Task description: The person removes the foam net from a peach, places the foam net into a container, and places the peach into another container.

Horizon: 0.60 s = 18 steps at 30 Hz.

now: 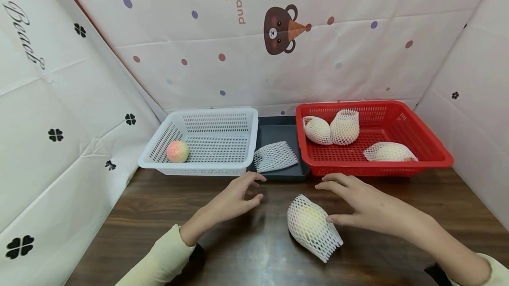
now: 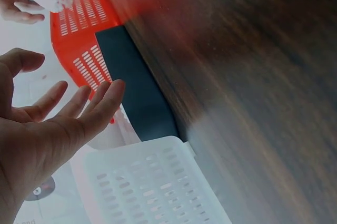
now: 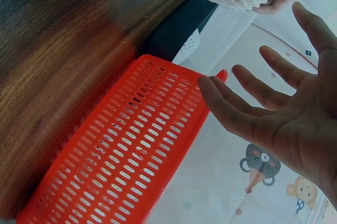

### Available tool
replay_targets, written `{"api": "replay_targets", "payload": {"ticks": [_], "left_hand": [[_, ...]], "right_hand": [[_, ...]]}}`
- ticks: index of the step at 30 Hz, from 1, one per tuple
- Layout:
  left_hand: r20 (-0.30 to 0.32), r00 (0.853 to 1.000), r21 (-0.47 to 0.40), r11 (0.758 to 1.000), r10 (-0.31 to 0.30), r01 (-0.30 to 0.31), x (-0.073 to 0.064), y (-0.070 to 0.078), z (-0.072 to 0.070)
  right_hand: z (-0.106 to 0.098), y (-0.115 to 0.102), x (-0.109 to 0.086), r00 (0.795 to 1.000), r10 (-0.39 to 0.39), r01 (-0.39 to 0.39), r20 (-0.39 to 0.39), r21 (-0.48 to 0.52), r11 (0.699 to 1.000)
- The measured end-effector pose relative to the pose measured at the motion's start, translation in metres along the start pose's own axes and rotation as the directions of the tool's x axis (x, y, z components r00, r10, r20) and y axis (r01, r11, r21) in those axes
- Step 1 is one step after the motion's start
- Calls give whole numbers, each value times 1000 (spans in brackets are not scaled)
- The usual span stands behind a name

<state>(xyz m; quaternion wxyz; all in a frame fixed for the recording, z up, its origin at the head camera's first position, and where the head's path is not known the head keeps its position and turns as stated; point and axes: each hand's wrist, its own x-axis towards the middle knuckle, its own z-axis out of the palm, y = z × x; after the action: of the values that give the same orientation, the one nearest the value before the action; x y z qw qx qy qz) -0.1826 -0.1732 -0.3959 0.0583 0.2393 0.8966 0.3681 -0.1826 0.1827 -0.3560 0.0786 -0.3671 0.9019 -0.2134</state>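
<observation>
A round, pale yellow fruit in a white foam net sleeve lies on the dark wooden table between the two hands. Its sleeve tapers to a loose end toward the table's front. My right hand hovers just to its right, fingers spread, with the thumb tip close to the net. To the left, apart from the fruit, my left hand has loosely bent fingers and holds nothing. Both palms face inward, and in the wrist views the left hand and right hand show spread fingers with nothing between them.
A white basket at back left holds a pink-yellow peach. Beside it, a dark grey tray carries a flat foam net. The red basket at back right holds three net-wrapped fruits. Printed cloth walls enclose the table.
</observation>
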Motion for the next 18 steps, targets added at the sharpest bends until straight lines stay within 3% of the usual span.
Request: {"api": "replay_targets", "payload": {"ticks": [8,18], "left_hand": [[2,1000,8,1000,1,-1,0,1,-1],[1,1000,9,1000,10,-10,0,0,1]], "right_hand": [[2,-6,3,1000,-23,23,-4,-2,1000],[26,-23,28,990,-84,79,110,50,996]]}}
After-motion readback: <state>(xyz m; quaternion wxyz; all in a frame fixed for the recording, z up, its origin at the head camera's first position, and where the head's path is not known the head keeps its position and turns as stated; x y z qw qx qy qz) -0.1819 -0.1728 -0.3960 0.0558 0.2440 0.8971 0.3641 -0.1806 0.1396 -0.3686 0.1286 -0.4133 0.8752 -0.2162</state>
